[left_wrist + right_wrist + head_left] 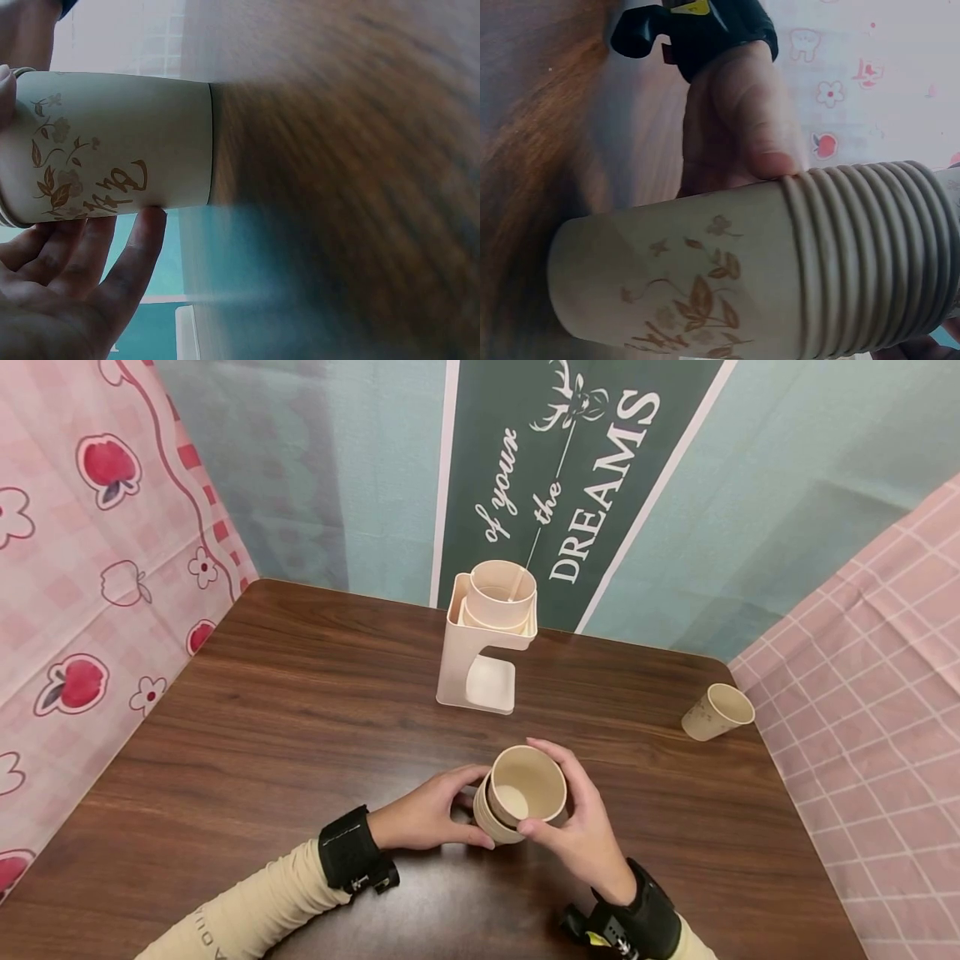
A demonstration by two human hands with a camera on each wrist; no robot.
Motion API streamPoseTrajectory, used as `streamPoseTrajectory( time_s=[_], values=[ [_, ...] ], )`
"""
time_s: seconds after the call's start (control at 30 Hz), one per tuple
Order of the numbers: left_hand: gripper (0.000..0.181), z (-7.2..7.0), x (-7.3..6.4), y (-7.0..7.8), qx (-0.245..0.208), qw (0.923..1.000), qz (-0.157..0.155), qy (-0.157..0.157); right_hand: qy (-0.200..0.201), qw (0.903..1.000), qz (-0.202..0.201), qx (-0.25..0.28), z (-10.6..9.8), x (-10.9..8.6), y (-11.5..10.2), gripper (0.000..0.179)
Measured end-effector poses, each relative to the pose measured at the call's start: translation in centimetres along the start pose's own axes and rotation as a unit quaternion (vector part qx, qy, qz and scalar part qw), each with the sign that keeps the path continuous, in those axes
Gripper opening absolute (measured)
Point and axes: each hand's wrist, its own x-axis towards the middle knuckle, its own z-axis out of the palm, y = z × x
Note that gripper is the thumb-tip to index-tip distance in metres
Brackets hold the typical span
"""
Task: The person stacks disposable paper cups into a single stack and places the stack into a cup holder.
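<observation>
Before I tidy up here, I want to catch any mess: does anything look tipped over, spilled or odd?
One paper cup lies tipped on its side near the table's right edge, apart from the others. No spill shows. The cup stack in both hands looks fine.

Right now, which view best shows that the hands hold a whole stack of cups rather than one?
The right wrist view: the stack of cups shows many nested rims side by side. The head view looks into the top cup, with both the left hand and right hand gripping it. The left wrist view shows mainly one printed wall.
</observation>
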Motion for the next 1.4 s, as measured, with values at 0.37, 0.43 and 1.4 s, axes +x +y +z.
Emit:
streamPoseTrajectory(
  time_s=[0.37, 0.43, 1.4],
  values=[
    [0.077, 0.0, 0.0, 0.1, 0.001, 0.9999, -0.014, -0.002, -0.011, 0.9995, 0.018, -0.025, 0.2, -0.7, 1.0, 0.081],
    [0.077, -0.1, 0.0, 0.1, 0.0, 0.9999, -0.016, -0.003, -0.012, 0.9993, 0.025, -0.027, 0.2, -0.7, 1.0, 0.082],
    [0.075, 0.0, 0.1, 0.1, 0.005, 1.0, -0.001, -0.003, -0.028, 0.998, 0.018, -0.053, 0.2, -0.9, 1.3, 0.09]
  ],
)
